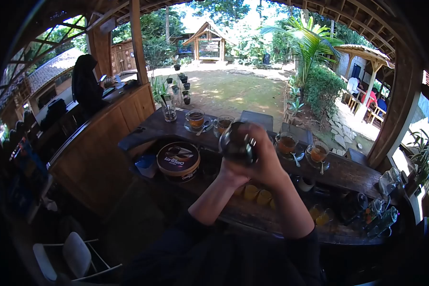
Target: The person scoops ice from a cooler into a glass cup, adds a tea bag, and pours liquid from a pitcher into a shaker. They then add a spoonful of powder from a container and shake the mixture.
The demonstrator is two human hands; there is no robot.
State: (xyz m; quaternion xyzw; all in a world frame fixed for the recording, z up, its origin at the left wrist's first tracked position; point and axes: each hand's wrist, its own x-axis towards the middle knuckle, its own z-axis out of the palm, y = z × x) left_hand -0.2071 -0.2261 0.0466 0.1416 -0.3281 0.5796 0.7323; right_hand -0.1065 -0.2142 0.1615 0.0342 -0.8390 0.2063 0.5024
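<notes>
Both my hands are raised in front of me, closed around a dark, shiny, round container (237, 143) whose rounded end faces me. My right hand (264, 155) wraps its right side and top. Lower down, my left hand (236, 172) grips from below, its fingers partly hidden. Behind the container, a glass cup of brown drink (222, 125) is partly covered. Left of it stands another glass cup (195, 119) on a saucer with a spoon. To the right, two more cups, one nearer (286, 144) and one farther right (318, 153), sit on saucers with spoons.
A round chocolate tub (178, 161) sits on the shelf below the wooden counter (345, 172). Several glasses of yellow drink (257, 195) stand lower down. Glass jars (390, 181) are at the right end. A person (86, 83) stands at the left counter; a white chair (76, 255) is lower left.
</notes>
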